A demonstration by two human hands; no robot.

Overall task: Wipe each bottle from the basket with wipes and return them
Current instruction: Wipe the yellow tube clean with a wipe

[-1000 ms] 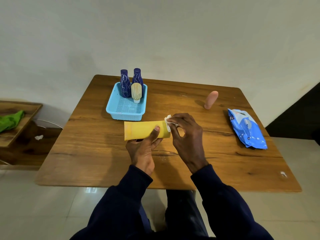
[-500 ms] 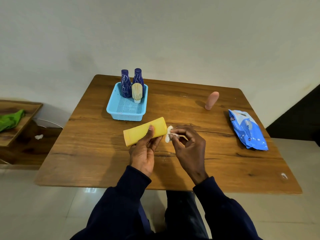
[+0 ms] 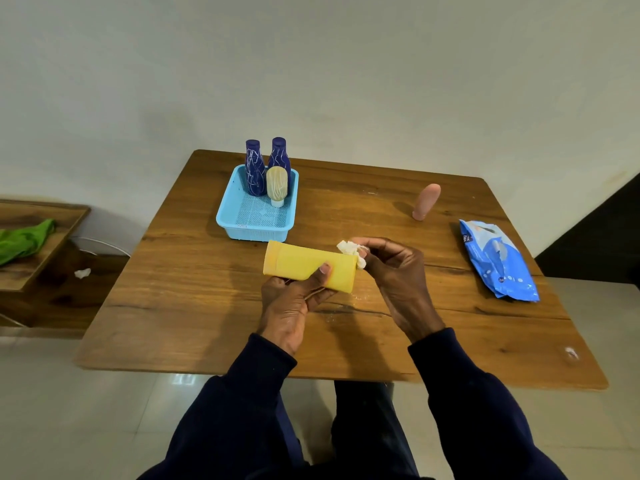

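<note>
Left hand (image 3: 289,306) grips yellow bottle (image 3: 308,265) sideways above wooden table (image 3: 194,306), near blue basket (image 3: 256,220); right hand (image 3: 394,271) pinches crumpled white wipe (image 3: 349,249) against bottle's end.

A wooden table (image 3: 194,306) with a brown grain stands against a plain pale wall (image 3: 311,64). A thin dark crack (image 3: 346,310) runs across its top near the middle, and a small white mark (image 3: 570,353) sits close to its near right corner. The floor (image 3: 69,410) is of light glossy tiles. At the left there is a lower wooden stand (image 3: 52,216); a green cloth (image 3: 20,240) lies crumpled on its top. Lower down, on a darker wooden surface, lies a small white scrap (image 3: 82,273). A thin white curved cable (image 3: 100,242) shows just behind it. At the far right the wall gives way to a dark area (image 3: 595,244).
</note>
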